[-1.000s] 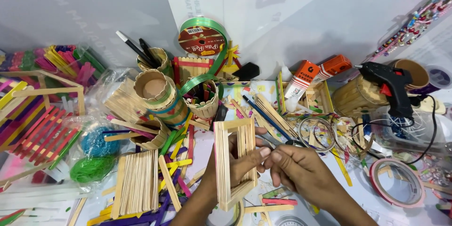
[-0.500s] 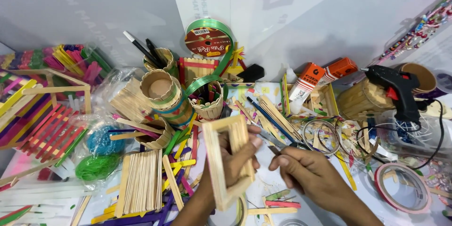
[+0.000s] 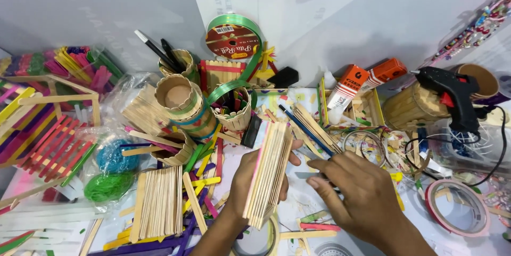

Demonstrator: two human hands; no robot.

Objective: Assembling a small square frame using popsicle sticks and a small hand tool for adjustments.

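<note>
Head view: the desk (image 3: 319, 218) is crowded with loose craft sticks, so I keep the work raised over the lower middle. My left hand (image 3: 250, 181) clenches the stick frame (image 3: 269, 173) edge-on; best to hold it steady there. My right hand (image 3: 356, 197) pinches a thin blade-like tool (image 3: 308, 175) just right of the frame, for short, gentle strokes.

Stick frame (image 3: 269, 173): pale natural wood, one pink edge.
Ribbon spool (image 3: 234, 37): green ribbon, red centre label.
Glue gun (image 3: 452, 96): black, red trigger.
Glue bottles (image 3: 348, 85): orange and white.
Thread bundles (image 3: 110, 173): blue above, green below.
Loose sticks (image 3: 205, 181): yellow, green, pink, purple.
Tape roll (image 3: 458, 208): pinkish-red rim.
Tabletop (image 3: 303, 202): white, speckled with scraps.
</note>
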